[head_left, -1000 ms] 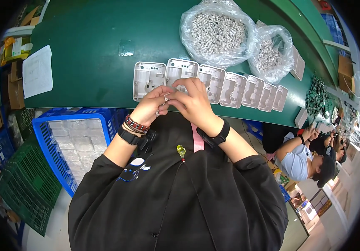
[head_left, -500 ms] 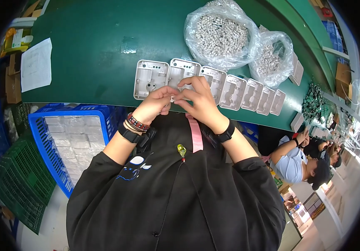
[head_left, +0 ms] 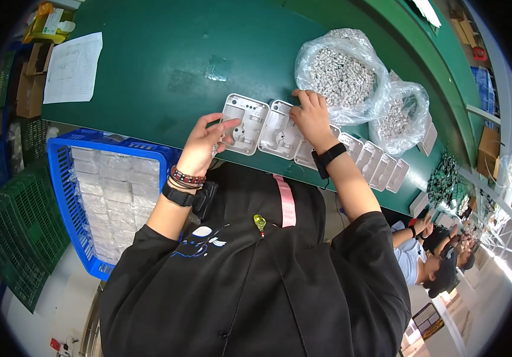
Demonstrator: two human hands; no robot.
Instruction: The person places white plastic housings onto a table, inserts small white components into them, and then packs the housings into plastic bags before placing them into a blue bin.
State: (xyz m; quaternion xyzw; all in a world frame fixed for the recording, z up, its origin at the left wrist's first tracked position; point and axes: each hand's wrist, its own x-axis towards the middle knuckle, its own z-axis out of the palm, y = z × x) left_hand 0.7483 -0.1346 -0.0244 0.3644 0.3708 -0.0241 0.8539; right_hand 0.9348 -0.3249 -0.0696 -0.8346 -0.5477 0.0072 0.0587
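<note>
A row of light grey plastic housings lies along the near edge of the green table [head_left: 149,65]. My left hand [head_left: 202,146] is beside the leftmost housing [head_left: 249,123], its thumb and forefinger stretched over that housing's left side. Its other fingers curl around a few small whitish parts [head_left: 216,147], partly hidden in the palm. My right hand [head_left: 315,119] hovers over the upper part of the row, right of the second housing [head_left: 279,134]. Its fingers are bent and apart, with nothing visible between them. The right hand and wrist cover much of the third housing.
Two clear plastic bags, a large one [head_left: 342,74] and a smaller one [head_left: 400,119], hold many small whitish parts behind the row. A printed sheet [head_left: 74,68] lies at the left. Below the table edge stands a blue crate [head_left: 59,190] of wrapped packs. Co-workers sit at the right.
My hands, together over the row before, have parted: the left moved to the left of the leftmost housing, the right up and to the right. The view has shifted and turned slightly.
</note>
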